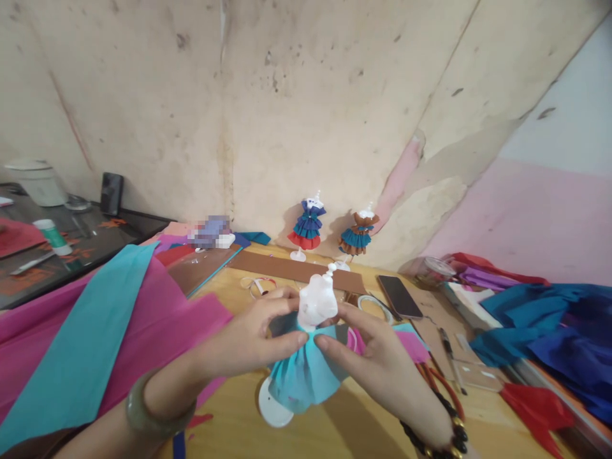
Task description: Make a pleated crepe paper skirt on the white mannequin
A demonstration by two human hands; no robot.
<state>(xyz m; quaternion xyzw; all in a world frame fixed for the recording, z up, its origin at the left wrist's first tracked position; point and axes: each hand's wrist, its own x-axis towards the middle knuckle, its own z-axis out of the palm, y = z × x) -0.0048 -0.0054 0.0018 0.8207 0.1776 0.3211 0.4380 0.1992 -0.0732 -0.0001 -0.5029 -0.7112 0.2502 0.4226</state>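
Observation:
A small white mannequin [318, 299] on a round white base [275, 403] stands at the centre, tilted a little. A light-blue pleated skirt [306, 376] hangs from its waist. My left hand [268, 328] closes on the waist from the left, its thumb on the front of the skirt's top edge. From the right, my right hand [366, 344] pinches the same edge, its thumb close to the other one. The fingers behind the mannequin are partly hidden.
Two small dressed mannequins, one blue and red [306, 223], one brown and teal [356, 234], stand by the wall. A phone [400, 296], a pen [445, 343] and blue fabric [530, 312] lie right. Pink [162, 306] and turquoise fabric [102, 331] lie left.

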